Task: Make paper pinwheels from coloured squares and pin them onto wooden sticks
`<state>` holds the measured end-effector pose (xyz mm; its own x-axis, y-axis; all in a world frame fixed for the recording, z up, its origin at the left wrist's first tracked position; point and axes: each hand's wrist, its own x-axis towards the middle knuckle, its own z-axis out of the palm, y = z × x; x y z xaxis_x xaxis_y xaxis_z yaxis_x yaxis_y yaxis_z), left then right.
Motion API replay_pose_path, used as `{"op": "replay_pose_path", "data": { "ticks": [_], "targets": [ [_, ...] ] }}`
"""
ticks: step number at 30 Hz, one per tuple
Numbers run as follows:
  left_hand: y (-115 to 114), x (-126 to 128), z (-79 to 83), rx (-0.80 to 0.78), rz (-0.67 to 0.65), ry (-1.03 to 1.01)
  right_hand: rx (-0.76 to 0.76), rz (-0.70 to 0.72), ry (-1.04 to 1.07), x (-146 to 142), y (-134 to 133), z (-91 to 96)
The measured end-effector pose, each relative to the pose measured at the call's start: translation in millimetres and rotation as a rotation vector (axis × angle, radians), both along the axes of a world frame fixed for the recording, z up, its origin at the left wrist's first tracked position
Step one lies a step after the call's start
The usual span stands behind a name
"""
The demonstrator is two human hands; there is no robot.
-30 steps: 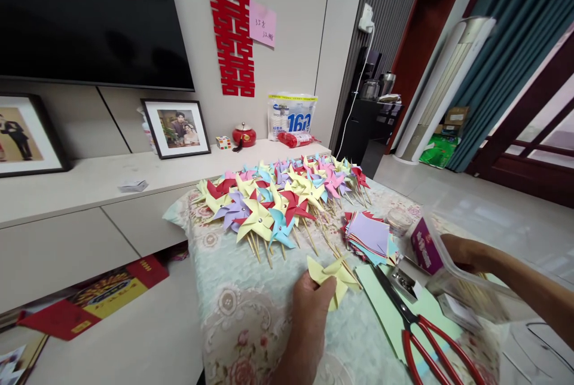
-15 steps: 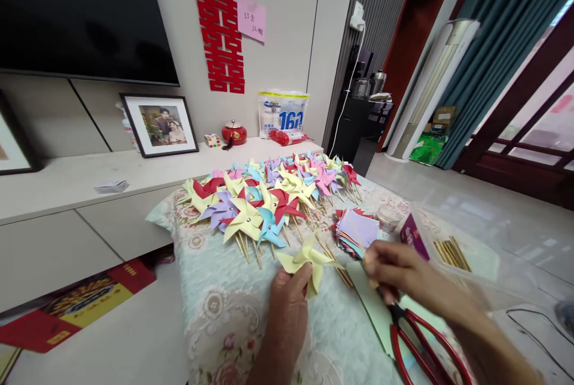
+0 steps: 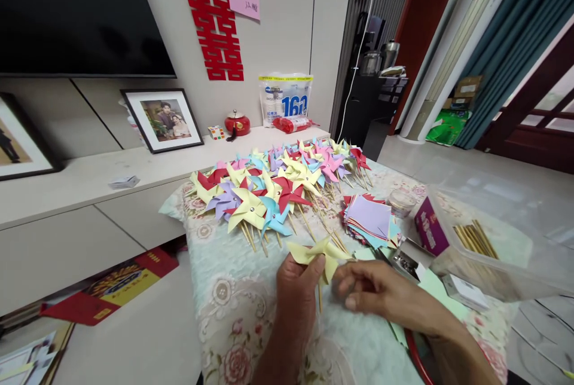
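Note:
My left hand (image 3: 298, 295) is closed on a pale yellow paper pinwheel (image 3: 329, 248), its thumb pressed near the centre. A thin wooden stick (image 3: 320, 299) points down from beneath that pinwheel. Just to the right, my right hand (image 3: 381, 290) has loosely curled fingers set apart, close to the pinwheel's blades; I see nothing in them. Under my right forearm, red-handled pliers (image 3: 417, 356) show only in part, over green paper sheets (image 3: 437, 290). Behind my hands lie many finished pinwheels (image 3: 251, 210) on sticks, in yellow, red, blue, purple and pink.
A stack of coloured paper squares (image 3: 370, 217) lies right of the pinwheels. Near it are a small round container (image 3: 402, 201), an open box of small metal pieces (image 3: 406, 264), a white box (image 3: 465, 291) and a clear bin (image 3: 506, 274) with sticks (image 3: 476, 238).
My right hand has moved left and down, from over the green paper to beside the pinwheel. A stick now shows below the pinwheel. The pliers are now largely covered by my right arm.

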<state>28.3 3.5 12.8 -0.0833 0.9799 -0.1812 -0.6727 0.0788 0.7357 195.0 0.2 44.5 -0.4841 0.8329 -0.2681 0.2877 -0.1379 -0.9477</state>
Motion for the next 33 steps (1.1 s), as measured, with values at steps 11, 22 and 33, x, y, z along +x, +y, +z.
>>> {"op": "replay_pose_path", "data": {
  "ticks": [11,22,33],
  "targets": [
    [-7.1,6.1,-14.7,0.219,0.03,0.498,0.434,-0.224,0.032,-7.9,3.7,9.3],
    [-17.1,-3.8,5.3,0.701,0.124,0.937,0.459,-0.154,0.208,2.8,3.0,3.0],
    [-29.9,4.5,-2.2,0.984,-0.089,0.915,0.077,-0.326,0.42,5.4,12.9,-11.2]
  ]
}}
